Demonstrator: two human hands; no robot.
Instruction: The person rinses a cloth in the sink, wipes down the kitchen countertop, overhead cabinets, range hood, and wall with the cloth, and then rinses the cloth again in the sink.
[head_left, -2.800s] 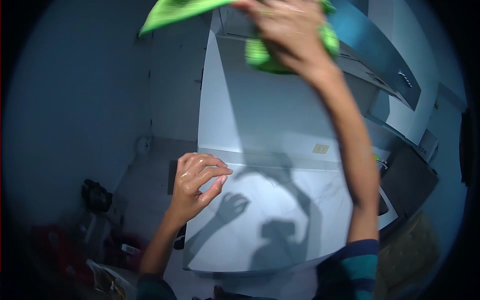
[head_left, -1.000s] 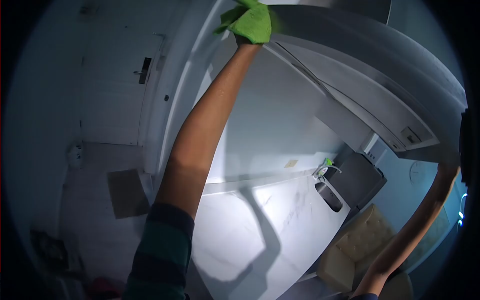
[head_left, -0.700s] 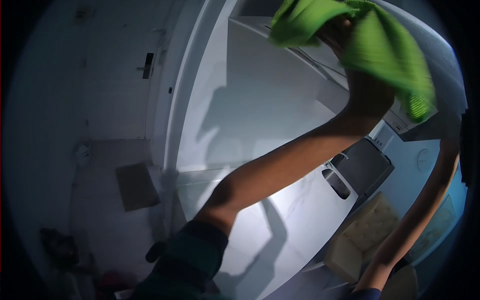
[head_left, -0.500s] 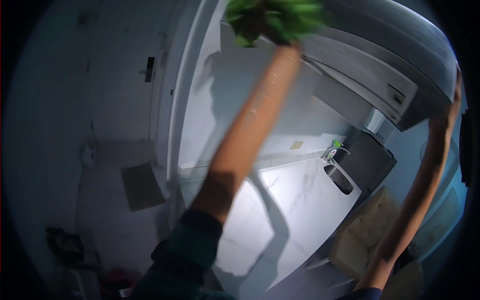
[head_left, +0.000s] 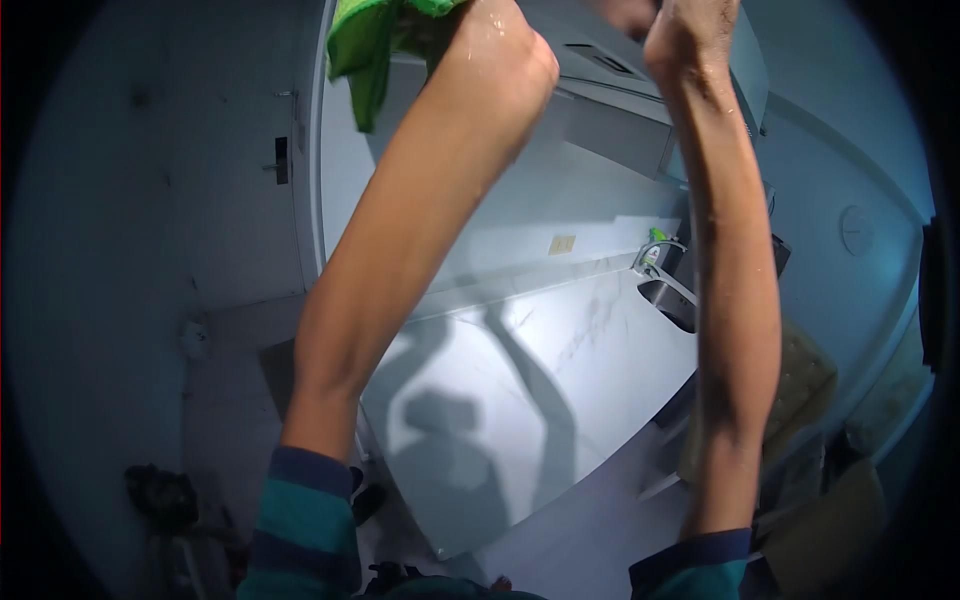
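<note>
My left hand [head_left: 497, 35] is raised to the top edge of the view, its wrist bent and wet. A green cloth [head_left: 365, 65] hangs from it on the left side; the fingers on it are mostly hidden. My right hand [head_left: 695, 35] is also up at the top edge, in front of a grey overhead unit [head_left: 615, 100] with a dark slot. Its fingers are blurred and partly cut off, so their grip does not show. Water drops glisten on both arms.
Below lies a white marble-patterned countertop [head_left: 530, 400] with my shadow on it. A steel sink [head_left: 668, 303], a tap [head_left: 665, 243] and a bottle with a green top [head_left: 654, 252] are at its far right. Tufted chairs [head_left: 805, 375] stand right; a door [head_left: 240, 200] is left.
My left hand has moved left and up with the green cloth. My right hand has come leftward from the far end of the overhead unit. The view has shifted.
</note>
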